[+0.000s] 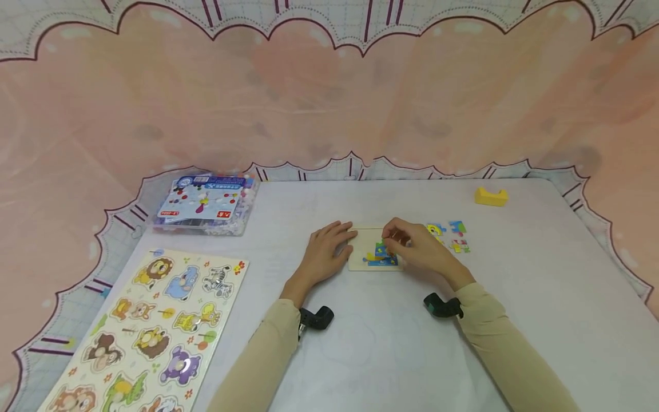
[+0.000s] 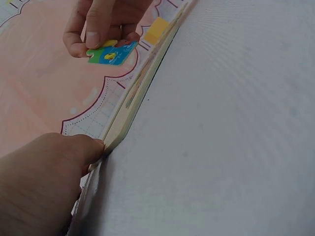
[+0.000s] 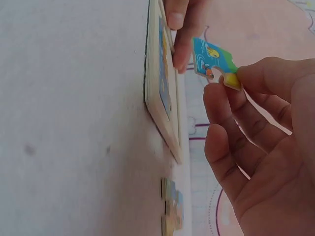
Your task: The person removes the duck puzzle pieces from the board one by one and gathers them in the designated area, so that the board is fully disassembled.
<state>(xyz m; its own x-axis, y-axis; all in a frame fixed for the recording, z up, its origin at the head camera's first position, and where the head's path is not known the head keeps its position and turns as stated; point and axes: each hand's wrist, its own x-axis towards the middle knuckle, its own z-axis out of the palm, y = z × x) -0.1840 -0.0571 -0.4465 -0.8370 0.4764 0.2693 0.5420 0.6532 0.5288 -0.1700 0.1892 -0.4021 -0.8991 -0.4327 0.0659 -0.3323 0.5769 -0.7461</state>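
Note:
A small wooden puzzle board (image 1: 362, 240) lies on the white table in front of me, with a few blue and yellow pieces (image 1: 383, 262) fitted along its near side. Over it, my right hand (image 1: 421, 246) pinches a jigsaw piece (image 3: 211, 56) between thumb and fingertips. That piece is blue and green with a yellow tab and a little yellow duck on it, and the wrist views show it raised above the board. My left hand (image 1: 324, 252) rests at the board's left side with fingers extended, its thumb (image 2: 91, 150) touching the corner.
Several loose jigsaw pieces (image 1: 457, 228) lie just right of the board, partly behind my right hand. Farther back stands a yellow notched block (image 1: 491, 197). At left are a clear plastic box (image 1: 242, 214) with a printed sheet and a large animal puzzle board (image 1: 225, 303).

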